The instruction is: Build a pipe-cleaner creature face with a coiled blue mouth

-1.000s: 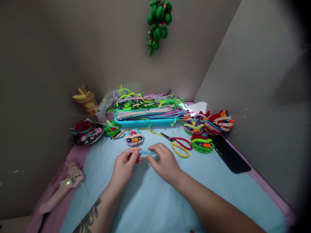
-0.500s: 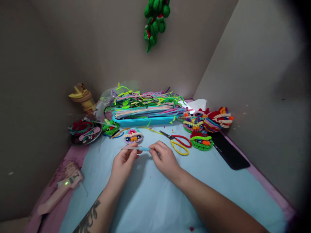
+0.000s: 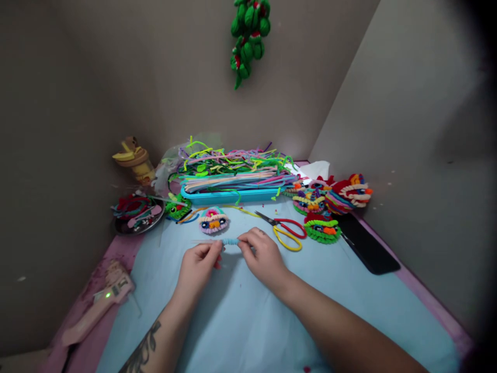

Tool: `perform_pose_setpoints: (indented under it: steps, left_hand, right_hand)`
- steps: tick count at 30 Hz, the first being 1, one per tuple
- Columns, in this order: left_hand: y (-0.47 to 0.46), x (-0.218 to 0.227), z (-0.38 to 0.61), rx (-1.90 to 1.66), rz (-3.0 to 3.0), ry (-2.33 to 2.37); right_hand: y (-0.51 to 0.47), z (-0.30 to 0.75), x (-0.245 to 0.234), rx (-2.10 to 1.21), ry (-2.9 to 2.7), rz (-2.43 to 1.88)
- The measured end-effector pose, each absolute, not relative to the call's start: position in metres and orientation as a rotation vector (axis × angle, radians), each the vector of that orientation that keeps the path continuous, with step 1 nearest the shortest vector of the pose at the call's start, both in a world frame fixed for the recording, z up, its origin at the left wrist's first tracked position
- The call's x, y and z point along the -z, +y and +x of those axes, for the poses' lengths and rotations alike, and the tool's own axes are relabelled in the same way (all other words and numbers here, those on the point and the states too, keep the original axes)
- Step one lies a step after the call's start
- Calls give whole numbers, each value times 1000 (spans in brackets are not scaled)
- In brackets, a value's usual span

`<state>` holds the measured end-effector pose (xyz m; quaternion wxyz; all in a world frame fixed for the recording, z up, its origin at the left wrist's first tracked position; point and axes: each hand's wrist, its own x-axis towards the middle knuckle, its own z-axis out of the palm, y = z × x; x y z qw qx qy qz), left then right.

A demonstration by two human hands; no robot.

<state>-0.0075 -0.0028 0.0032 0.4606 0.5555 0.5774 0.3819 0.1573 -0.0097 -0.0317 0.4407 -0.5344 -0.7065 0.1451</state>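
A light blue pipe cleaner (image 3: 230,242) is coiled tightly around a thin pale stick (image 3: 198,241), held level above the table. My left hand (image 3: 199,265) pinches the coil's left end between thumb and fingers, and the stick pokes out leftward past it. At the right end of the coil, my right hand (image 3: 264,256) is closed in a pinch, hiding whatever lies beneath its fingertips. Just behind the hands rests a lilac and cream pipe-cleaner face (image 3: 214,221) with dark eyes and an orange beak. Scissors (image 3: 285,228) with red and yellow handles lie beyond my right hand.
A blue tray (image 3: 233,197) heaped with pipe cleaners stands at the back. Finished faces (image 3: 322,229) and a black phone (image 3: 365,246) lie at right. At left are a metal bowl (image 3: 155,224), a yellow cup (image 3: 142,168) and a lit glue gun (image 3: 99,305).
My left hand has shifted slightly right, its thumb now against the coil's end, and its grip looks tighter. The right hand has barely moved. The view has tipped slightly.
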Motion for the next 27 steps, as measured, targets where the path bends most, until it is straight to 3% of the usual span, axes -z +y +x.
perform_pose_setpoints:
  steps: [13, 27]
  left_hand:
    - [4, 18, -10, -975, 1063, 1321]
    - [5, 11, -8, -1005, 847, 1199]
  right_hand:
    - [-12, 158, 31, -254, -1819, -1291]
    - [-12, 155, 31, -198, -1835, -1290]
